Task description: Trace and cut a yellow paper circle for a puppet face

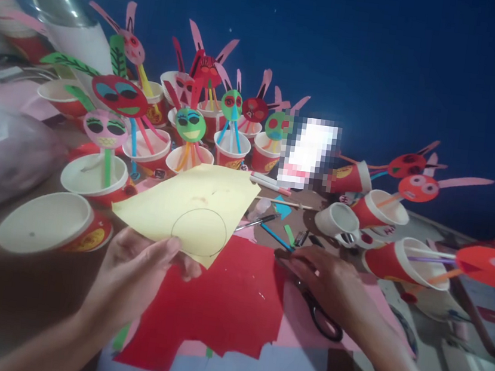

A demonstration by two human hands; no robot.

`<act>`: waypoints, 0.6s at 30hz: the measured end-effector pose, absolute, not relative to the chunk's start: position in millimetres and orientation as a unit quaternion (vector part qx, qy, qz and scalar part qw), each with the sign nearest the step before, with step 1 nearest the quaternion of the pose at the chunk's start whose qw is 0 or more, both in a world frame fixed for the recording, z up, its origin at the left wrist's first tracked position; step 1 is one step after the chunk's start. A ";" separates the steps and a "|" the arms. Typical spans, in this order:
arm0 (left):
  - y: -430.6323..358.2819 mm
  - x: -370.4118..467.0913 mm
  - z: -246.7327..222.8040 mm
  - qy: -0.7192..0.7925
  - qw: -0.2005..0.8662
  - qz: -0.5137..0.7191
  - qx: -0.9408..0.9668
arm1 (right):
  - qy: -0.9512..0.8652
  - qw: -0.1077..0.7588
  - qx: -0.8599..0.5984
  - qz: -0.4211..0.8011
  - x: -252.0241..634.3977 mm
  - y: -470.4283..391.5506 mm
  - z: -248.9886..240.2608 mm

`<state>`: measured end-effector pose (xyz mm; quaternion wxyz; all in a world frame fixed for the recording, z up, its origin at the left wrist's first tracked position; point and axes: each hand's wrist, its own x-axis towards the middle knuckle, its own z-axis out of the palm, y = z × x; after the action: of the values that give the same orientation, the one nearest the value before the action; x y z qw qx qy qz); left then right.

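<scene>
My left hand [143,263] pinches a sheet of pale yellow paper [160,199] along its lower edge, thumb on top and fingers beneath. A circle is drawn in thin dark line on that sheet, beside my thumb. At the right, my right hand [324,273] is closed over a pair of black-handled scissors [325,324]; one handle loop shows below the palm, and the fingers partly cover the rest. Under both hands lies red paper [224,303] with cut, uneven edges. Pink paper [302,325] lies beneath the scissors.
Several red and white paper cups [231,147] with paper-faced straw figures stand along the blue wall [380,57]. A white mug [337,220], pens [270,182] and paper scraps lie behind my right hand. An empty-looking cup [44,224] and a plastic bag [2,155] are at the left.
</scene>
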<state>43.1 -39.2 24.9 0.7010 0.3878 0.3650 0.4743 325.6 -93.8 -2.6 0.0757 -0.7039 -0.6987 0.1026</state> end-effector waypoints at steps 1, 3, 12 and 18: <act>-39.2 43.4 24.9 0.370 0.700 0.470 0.389 | -0.700 0.042 -0.710 0.069 330.5 -96.7 -2.5; -39.4 44.1 25.0 0.381 0.702 0.457 0.391 | -0.690 -0.028 -0.723 0.030 337.6 -103.3 -1.9; -41.7 47.8 25.2 0.379 0.720 0.446 0.372 | -0.708 -0.041 -0.701 0.078 352.5 -134.5 -0.4; -42.8 48.6 25.9 0.382 0.720 0.434 0.385 | -0.715 -0.081 -0.685 0.117 356.4 -145.6 -0.7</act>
<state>48.6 -42.8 25.9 0.7196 0.3853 0.3819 0.4335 356.4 -145.6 -0.7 -0.0813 -0.6846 -0.7148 0.1172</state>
